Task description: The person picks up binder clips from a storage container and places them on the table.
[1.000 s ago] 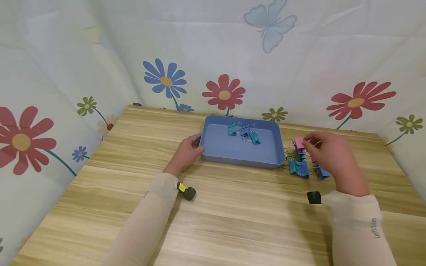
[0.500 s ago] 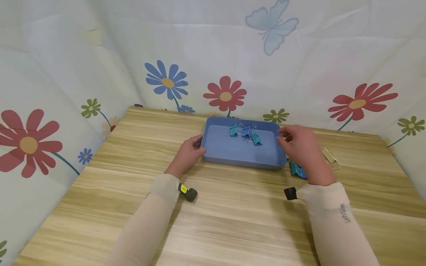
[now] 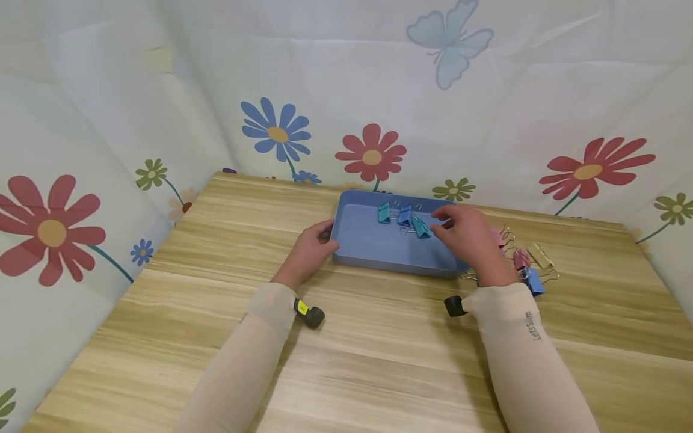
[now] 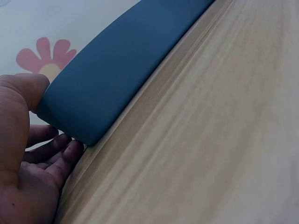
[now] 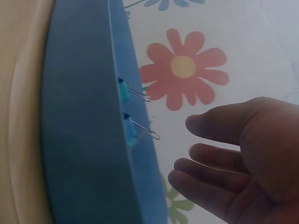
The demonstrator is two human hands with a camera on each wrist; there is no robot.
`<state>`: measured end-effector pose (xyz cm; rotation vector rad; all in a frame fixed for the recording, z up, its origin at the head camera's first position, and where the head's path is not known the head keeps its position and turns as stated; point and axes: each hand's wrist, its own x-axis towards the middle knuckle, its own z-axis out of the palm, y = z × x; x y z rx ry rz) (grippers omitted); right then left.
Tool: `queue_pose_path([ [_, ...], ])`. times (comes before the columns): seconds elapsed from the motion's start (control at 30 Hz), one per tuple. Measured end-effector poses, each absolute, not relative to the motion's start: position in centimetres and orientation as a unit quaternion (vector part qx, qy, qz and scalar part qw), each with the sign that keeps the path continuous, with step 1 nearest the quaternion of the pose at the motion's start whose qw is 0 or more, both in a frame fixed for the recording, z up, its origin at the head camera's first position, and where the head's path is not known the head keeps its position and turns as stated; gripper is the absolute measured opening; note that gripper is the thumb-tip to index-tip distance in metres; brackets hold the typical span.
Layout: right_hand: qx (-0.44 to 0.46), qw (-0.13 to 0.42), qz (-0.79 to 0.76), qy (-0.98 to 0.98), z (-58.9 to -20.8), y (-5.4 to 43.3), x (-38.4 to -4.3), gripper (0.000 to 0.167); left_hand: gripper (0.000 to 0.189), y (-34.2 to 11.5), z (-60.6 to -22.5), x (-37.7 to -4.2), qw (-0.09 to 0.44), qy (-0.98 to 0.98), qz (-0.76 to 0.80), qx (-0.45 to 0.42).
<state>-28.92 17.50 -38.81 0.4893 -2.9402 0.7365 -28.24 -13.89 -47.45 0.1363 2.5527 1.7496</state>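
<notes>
In the head view my left hand (image 3: 308, 251) holds the left end of the blue tray (image 3: 395, 266). The left wrist view has its thumb on the rim and the other fingers low against the tray's end (image 4: 88, 112). Over the tray's right part is my right hand (image 3: 468, 237), fingers slightly bent. No object shows between them in the right wrist view. Near those fingertips lies a teal binder clip (image 3: 420, 227); whether they touch cannot be told. A blue binder clip (image 3: 405, 216) and another teal binder clip (image 3: 384, 213) lie farther left inside the tray.
Right of the tray, a loose group holds a pink binder clip (image 3: 496, 236), a red-pink one (image 3: 522, 259), a yellow one (image 3: 540, 255) and a blue one (image 3: 533, 281). My right forearm partly covers this group. A flowered cloth (image 3: 314, 72) hangs behind the wooden table (image 3: 357, 355).
My right hand has moved left from the clip group, across the tray's right end, to over its inside. The left hand stays at the tray, and the clips in the tray look unchanged.
</notes>
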Motion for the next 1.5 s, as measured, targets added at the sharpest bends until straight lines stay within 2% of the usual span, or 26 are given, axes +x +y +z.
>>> queue_pose_path([
  [0.8,0.121,-0.006,0.271,-0.955,-41.0,15.1,-32.3,0.035,0.065,-13.7,-47.5,-28.2,0.023,0.822,0.567,0.041],
  [1.2,0.137,0.009,0.234,-0.963,-41.7,14.4,-32.9,0.031,0.066,-13.6,-47.8,-28.4,0.025,0.820,0.570,0.041],
  [1.5,0.129,0.041,0.221,-0.966,-41.5,14.2,-32.5,0.026,0.065,-13.8,-47.6,-28.4,0.020,0.819,0.572,0.041],
])
